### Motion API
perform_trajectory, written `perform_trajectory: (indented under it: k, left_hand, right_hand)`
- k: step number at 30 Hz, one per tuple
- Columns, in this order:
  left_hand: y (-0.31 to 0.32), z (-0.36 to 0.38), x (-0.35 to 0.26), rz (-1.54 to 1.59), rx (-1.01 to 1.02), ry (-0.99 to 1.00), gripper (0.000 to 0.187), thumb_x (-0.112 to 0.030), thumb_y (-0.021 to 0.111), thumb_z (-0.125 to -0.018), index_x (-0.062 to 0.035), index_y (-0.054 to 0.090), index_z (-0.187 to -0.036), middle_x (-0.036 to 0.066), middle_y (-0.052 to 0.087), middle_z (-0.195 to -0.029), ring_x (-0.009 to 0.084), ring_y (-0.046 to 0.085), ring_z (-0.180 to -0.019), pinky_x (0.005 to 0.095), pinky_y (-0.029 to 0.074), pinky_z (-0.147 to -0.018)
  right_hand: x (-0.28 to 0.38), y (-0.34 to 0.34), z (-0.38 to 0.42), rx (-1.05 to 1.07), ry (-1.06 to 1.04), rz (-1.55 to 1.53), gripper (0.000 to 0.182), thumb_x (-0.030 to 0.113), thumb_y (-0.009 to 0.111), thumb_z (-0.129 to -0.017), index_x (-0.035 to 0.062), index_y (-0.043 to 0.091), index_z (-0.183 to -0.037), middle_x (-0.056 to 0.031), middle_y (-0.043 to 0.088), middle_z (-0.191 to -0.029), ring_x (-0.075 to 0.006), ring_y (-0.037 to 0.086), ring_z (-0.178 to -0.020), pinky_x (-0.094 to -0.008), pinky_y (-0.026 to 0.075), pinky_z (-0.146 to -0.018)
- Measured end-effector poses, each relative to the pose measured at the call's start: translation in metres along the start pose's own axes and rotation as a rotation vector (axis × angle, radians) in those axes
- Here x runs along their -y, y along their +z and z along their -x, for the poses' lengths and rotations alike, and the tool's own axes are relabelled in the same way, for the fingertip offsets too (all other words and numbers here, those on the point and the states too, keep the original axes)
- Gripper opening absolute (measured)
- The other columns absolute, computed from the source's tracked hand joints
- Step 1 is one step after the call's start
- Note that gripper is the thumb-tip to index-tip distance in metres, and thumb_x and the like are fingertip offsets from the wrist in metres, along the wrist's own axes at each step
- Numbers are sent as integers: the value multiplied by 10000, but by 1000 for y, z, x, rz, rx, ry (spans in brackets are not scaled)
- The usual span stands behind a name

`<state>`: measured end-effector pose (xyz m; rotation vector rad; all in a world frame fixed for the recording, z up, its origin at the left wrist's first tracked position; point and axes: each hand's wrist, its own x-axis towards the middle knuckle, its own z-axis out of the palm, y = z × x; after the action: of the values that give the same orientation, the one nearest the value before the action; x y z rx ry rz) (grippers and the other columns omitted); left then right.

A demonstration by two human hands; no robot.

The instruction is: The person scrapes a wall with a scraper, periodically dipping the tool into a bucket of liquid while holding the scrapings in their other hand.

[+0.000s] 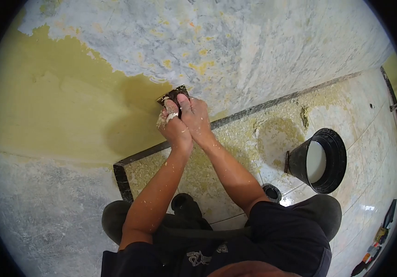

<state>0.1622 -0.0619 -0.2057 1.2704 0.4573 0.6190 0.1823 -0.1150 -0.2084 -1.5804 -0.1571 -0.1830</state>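
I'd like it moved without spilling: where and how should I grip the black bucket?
Take the black bucket by opposite sides of its rim, probably from above: it stands wide open at the top, and the pale liquid inside suggests keeping it level.

Blk bucket (pixel 299 164) w/ whitish liquid (pixel 316 161) stands on tiled floor (pixel 358 161), dk skirting strip (pixel 123 182) bends at corner; few tools (pixel 381 234) nr lower R edge, orange bit showing, exact types unclear

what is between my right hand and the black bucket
In the head view, the dark skirting strip and floor strewn with yellowish flakes lie between your right hand and the black bucket.
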Motion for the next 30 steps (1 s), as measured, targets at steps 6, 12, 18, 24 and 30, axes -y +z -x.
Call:
perform_trajectory:
  k: [6,12,18,24,30]
  left_hand:
    - [-2,7,16,-95,150,-221,364,-374,507,-999,-29,613,-1051,34,632,-906,95,543,-654,278,478,-561]
    - [12,10,15,298,715,-513,538,-496,490,-966,-41,566,-1242,83,666,-1054,104,502,-556,282,472,-443]
    - [0,11,34,177,695,-447,569,-493,549,-939,-66,520,-1313,26,637,-1124,86,494,-618,235,402,-483]
    - [-5,17,25,-145,433,-182,302,-363,541,-984,-87,604,-878,-55,498,-676,63,437,-552,239,327,-458]
    - [11,22,1,-81,263,-288,303,-340,642,-937,-98,602,-759,-43,475,-633,68,418,-548,244,337,-494]
  right_hand:
    - [-4,-60,-3,392,358,-248,507,424,392,-1018,6,622,-847,-82,577,-605,-227,526,-503,-333,429,-515]
    - [-33,-103,4,530,500,-776,516,537,382,-992,48,548,-1001,-52,534,-692,-156,508,-533,-283,433,-508]
    - [-27,-82,10,375,453,-801,295,339,565,-970,52,516,-1019,-32,555,-697,-133,513,-516,-272,429,-478]
    - [-10,-49,15,-2,238,-631,135,157,555,-982,33,507,-1006,-11,585,-739,-81,525,-532,-248,435,-450]
    - [-3,-55,9,69,312,-413,190,187,583,-966,15,539,-1036,-18,601,-726,-88,543,-554,-255,446,-474]
